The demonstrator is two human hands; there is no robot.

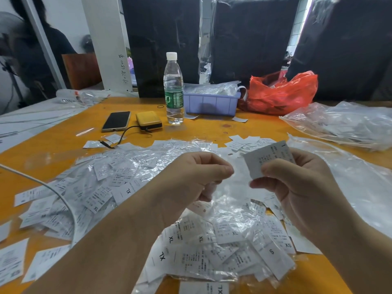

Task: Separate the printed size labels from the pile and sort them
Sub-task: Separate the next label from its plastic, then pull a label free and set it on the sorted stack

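Both hands are up over the middle of an orange table (pixel 265 128), above a loose pile of labels (pixel 118 183) — white printed slips mixed with crinkled clear plastic wrappers, spread from the left centre of the frame down to the lower right. The right hand (pixel 297 187), at centre right, pinches one label (pixel 268 158) between thumb and fingers, lifted clear of the heap and tilted, its print too small to read. The left hand (pixel 197 175), at centre, has its fingers curled in with the thumb against the forefinger; whether anything thin is caught in that pinch I cannot tell. In the heap below, slips marked XL, S and XS lie face up toward the bottom of the frame. Toward the top centre a water bottle (pixel 173 90) stands upright, just beside a pale blue bin (pixel 212 103) holding bagged slips, with a red plastic bag (pixel 282 92) to the right of that. Left of the bottle lie a phone (pixel 116 121) and a yellow power bank (pixel 149 120), a dark cable running from it. Clear bags (pixel 343 124) are heaped at the upper right edge — and a white cable (pixel 42 184) crosses the pile at the left.
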